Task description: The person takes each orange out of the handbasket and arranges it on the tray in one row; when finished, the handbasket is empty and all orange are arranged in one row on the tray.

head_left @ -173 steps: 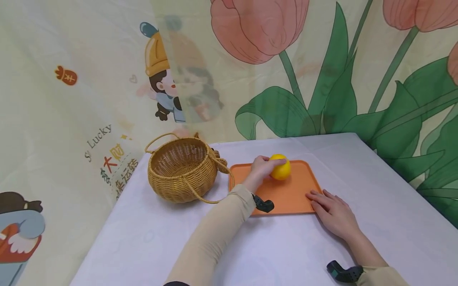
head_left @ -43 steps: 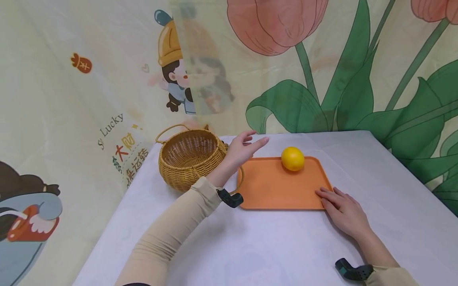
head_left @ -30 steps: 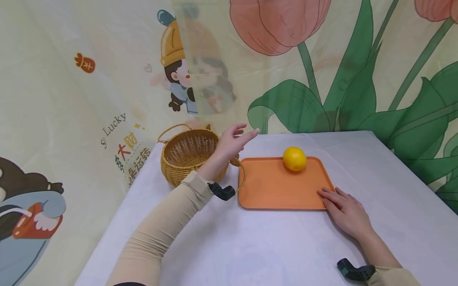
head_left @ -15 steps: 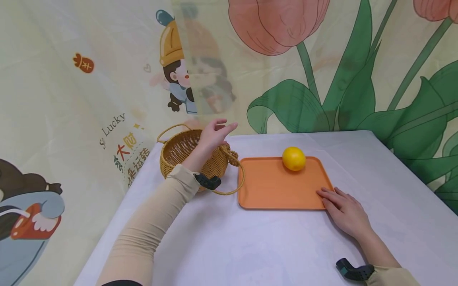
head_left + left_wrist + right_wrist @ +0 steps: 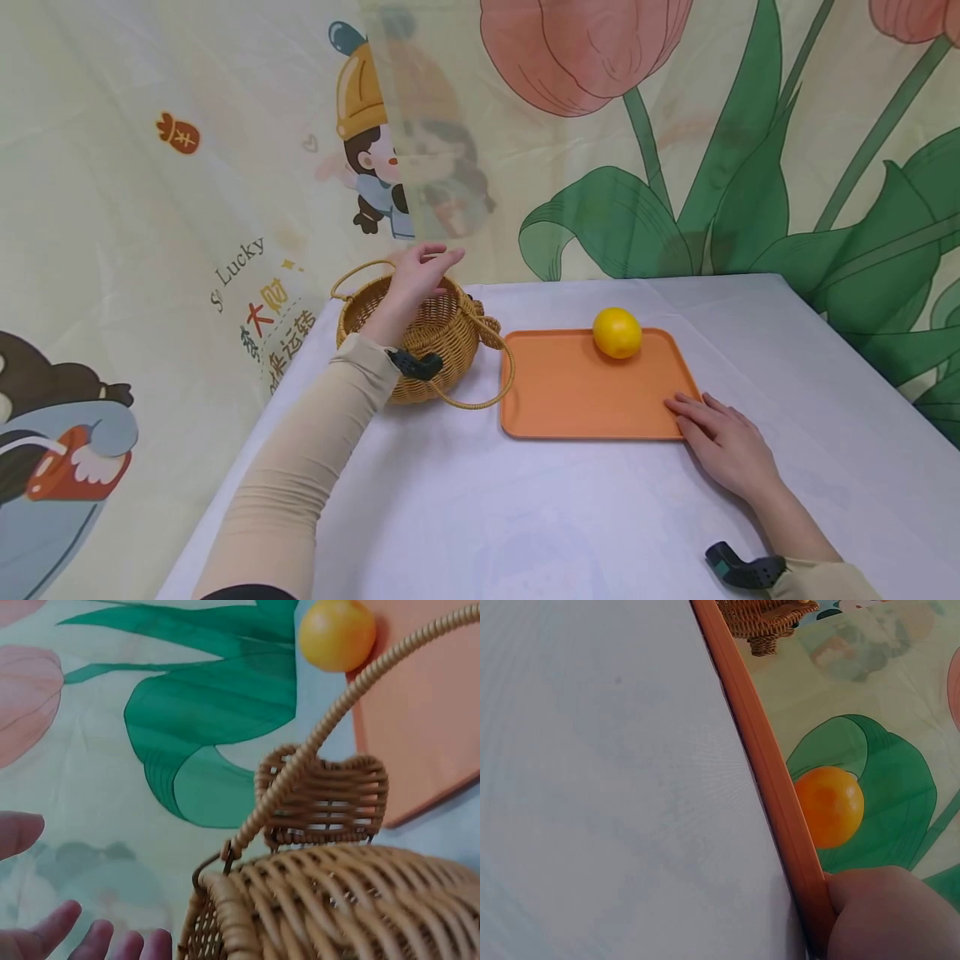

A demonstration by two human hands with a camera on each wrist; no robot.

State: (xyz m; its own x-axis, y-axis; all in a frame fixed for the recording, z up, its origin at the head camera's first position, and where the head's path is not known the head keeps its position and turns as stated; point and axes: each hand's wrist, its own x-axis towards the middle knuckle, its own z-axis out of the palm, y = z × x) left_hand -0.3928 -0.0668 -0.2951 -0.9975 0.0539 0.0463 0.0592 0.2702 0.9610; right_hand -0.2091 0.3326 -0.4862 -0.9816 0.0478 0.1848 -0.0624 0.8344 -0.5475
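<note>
My left hand (image 5: 418, 279) is held over the mouth of the round wicker basket (image 5: 446, 358), its fingers loosely extended with nothing in them. The left wrist view shows the basket's looped handle (image 5: 341, 705) and the spread fingertips at the lower left. A round yellow-orange fruit (image 5: 617, 333) sits near the far right corner of an orange tray (image 5: 570, 392). Relaxed fingers of my right hand (image 5: 727, 446) rest on the tray's right edge near its front corner. Seen from the right wrist, the thumb lies against the tray rim (image 5: 769, 780).
A white cloth (image 5: 480, 508) covers the table. The basket stands left of the tray, and one handle loop hangs toward the tray's left edge. Behind the table hangs a printed curtain (image 5: 585, 208) with tulips and cartoon figures.
Earlier the left hand held the fruit over the tray; the fruit now rests on it. The open left hand has since moved left to above the basket. My right hand stays on the tray edge.
</note>
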